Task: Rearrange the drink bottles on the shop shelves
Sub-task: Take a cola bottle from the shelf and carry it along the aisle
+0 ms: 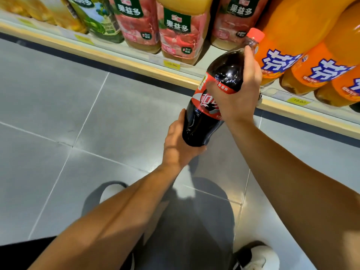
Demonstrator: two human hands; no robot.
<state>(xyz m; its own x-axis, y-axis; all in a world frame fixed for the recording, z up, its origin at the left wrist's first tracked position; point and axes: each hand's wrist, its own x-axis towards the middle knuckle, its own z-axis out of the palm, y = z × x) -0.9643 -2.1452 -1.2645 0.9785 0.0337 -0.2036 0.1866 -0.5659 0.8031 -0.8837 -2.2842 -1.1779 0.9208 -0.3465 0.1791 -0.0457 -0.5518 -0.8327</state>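
The cola bottle [216, 94] sits mid-frame, clear of the shelf [136, 64], long axis tilted, its red cap [255, 35] aimed upper right toward the orange bottles [303, 55]; the right hand [238, 90] wraps its shoulder and label, fingers closed round it; the left hand [180, 145] cups the base from below; the right hand is nearer the shelf, so it would likely lead any placement.

Grey tiled floor [58, 106] — pale grout lines, wood-edged shelf [120, 59]
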